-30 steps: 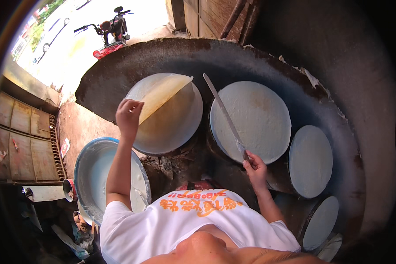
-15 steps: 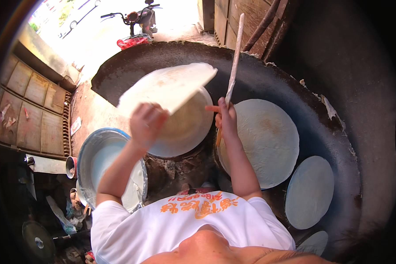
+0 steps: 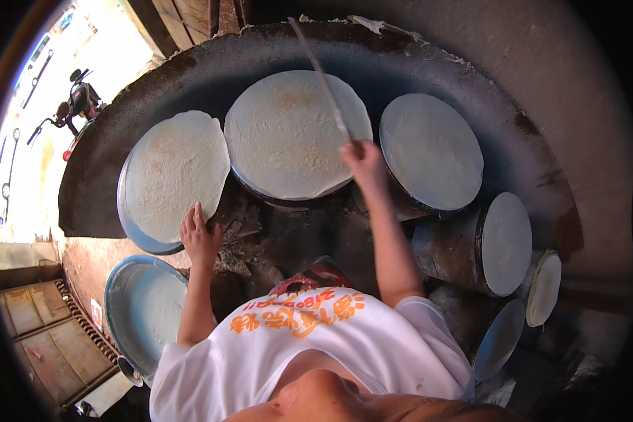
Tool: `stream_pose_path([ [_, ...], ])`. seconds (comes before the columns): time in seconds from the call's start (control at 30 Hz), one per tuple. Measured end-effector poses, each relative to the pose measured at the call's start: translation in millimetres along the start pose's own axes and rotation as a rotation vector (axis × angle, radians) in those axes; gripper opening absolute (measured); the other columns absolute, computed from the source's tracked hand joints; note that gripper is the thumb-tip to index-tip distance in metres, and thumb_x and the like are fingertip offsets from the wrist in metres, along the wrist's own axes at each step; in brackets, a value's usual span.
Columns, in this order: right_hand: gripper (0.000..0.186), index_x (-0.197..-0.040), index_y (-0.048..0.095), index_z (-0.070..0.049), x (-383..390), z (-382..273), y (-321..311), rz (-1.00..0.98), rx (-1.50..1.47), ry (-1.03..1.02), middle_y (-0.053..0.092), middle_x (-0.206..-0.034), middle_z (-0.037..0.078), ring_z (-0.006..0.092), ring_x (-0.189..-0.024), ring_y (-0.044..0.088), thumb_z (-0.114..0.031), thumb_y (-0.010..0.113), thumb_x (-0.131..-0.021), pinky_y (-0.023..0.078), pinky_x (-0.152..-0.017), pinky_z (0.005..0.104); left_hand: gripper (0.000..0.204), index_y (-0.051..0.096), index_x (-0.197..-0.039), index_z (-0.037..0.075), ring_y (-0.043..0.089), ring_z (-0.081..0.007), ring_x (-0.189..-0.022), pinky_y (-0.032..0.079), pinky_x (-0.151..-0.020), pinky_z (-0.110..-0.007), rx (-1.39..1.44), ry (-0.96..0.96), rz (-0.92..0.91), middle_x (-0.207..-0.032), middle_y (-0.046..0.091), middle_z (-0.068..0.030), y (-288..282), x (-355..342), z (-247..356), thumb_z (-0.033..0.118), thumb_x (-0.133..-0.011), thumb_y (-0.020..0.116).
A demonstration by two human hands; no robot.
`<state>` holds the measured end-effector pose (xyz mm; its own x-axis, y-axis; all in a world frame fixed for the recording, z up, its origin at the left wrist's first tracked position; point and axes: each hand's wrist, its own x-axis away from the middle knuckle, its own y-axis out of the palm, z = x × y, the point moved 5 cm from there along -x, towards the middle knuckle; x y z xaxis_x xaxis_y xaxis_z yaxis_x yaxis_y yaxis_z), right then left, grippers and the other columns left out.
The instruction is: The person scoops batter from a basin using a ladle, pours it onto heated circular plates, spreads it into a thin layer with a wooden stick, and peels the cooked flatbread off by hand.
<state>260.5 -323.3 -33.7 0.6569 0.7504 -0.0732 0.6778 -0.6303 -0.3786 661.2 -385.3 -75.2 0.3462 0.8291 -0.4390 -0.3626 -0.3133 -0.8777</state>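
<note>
A thin, pale round flatbread (image 3: 172, 169) lies off-centre on the leftmost round griddle (image 3: 135, 228), whose pale surface shows along the near left rim. My left hand (image 3: 200, 243) rests at the flatbread's near right edge with its fingers stretched out. In my closed right hand (image 3: 366, 165) is a long, thin stick (image 3: 320, 74), slanting away up to the left. That stick passes over a larger flatbread (image 3: 288, 133) on the middle griddle. The stick is smeared by motion, and whether it touches the flatbread I cannot tell.
To the right, more griddles carry pale rounds, among them a flatbread (image 3: 432, 151) and another round (image 3: 506, 243). A blue-rimmed basin (image 3: 137, 309) of white batter stands at lower left. Behind the griddles curves a dark metal shield (image 3: 190, 74); a scooter (image 3: 77, 105) is outside.
The flatbread my left hand held in the air now lies on the left griddle, and that hand has opened. The view has turned to the right. My right hand keeps the stick, now tilted left.
</note>
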Motion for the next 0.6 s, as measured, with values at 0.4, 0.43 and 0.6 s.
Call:
stream_pose_path([
  [0.4,0.036,-0.116,0.063,-0.006,84,70,-194,0.126,0.435,-0.015,0.066,-0.106,0.015,0.0296,-0.096,0.064,-0.015,0.069,-0.081,0.050,-0.083,0.0362,0.018,0.068,-0.094,0.014,0.065,-0.0302,-0.075,0.051,-0.065,-0.040,-0.224,-0.062,0.130,-0.095,0.067,-0.0091,-76,-161,-49,0.026,-0.089,0.056],
  [0.43,0.037,-0.116,0.064,-0.008,90,67,-202,0.122,0.576,0.012,0.066,-0.106,0.015,0.0308,-0.096,0.064,-0.015,0.070,-0.079,0.050,-0.083,0.0372,0.018,0.068,-0.095,0.015,0.065,-0.0298,-0.074,0.051,-0.064,-0.040,-0.269,0.047,0.173,-0.095,0.067,-0.0081,-83,-187,-30,0.025,-0.089,0.054],
  [0.6,0.036,-0.110,0.067,-0.017,115,72,-216,0.164,0.708,-0.081,0.067,-0.093,0.012,0.0304,-0.080,0.065,-0.019,0.073,-0.075,0.052,-0.067,0.0392,0.020,0.065,-0.102,0.019,0.066,-0.0253,-0.077,0.053,-0.065,-0.037,-0.346,0.249,-0.004,-0.098,0.067,-0.0029,-18,-217,130,0.020,-0.089,0.049],
])
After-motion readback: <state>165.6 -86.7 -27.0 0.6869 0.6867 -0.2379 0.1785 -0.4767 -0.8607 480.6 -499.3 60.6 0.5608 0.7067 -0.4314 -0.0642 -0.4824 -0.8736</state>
